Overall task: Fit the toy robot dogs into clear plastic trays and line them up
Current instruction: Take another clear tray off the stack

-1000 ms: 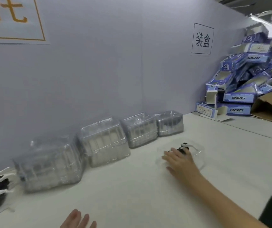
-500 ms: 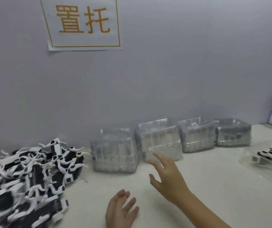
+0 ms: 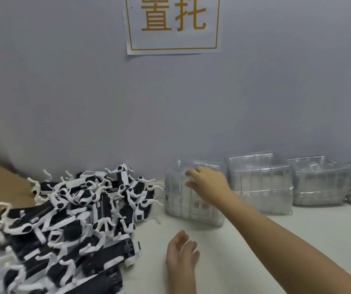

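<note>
Reaching forward, you are laying your right hand [image 3: 209, 185] against the top of the leftmost stack of clear trays [image 3: 183, 206], fingers stretched and slightly spread. Your left hand [image 3: 182, 253] is hovering low over the white table [image 3: 297, 240], fingers relaxed, holding nothing. The toy robot dogs [image 3: 74, 219] are lying heaped just left of that stack, with the other tray stacks [image 3: 261, 187] lining up to its right.
</note>
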`<action>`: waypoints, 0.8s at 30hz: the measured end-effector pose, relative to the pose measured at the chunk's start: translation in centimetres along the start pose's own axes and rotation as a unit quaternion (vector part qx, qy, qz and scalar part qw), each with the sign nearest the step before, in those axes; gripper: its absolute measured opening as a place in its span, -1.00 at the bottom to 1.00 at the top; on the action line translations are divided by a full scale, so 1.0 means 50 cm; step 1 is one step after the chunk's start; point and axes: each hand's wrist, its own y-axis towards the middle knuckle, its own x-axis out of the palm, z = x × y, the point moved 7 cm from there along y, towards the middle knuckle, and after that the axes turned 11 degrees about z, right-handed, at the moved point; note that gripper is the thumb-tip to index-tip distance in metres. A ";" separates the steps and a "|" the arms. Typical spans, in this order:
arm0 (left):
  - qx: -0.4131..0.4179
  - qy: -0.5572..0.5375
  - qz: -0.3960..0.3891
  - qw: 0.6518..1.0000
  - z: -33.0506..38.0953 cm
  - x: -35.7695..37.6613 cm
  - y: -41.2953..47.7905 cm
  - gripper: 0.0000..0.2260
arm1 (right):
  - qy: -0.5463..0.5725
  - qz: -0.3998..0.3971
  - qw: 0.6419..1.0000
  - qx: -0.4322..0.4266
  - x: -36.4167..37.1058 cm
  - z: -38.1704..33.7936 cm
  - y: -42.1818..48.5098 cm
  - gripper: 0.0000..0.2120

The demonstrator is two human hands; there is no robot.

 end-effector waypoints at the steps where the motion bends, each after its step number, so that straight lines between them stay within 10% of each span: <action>1: 0.032 0.027 -0.010 0.999 0.005 0.005 0.000 -0.75 | 0.012 0.009 1.000 -0.014 -0.011 0.001 -0.007 -0.62; 24: -0.008 -0.176 -0.012 0.984 0.038 0.071 -0.001 -0.96 | 0.160 -0.010 0.986 -0.033 -0.106 0.001 -0.069 -0.68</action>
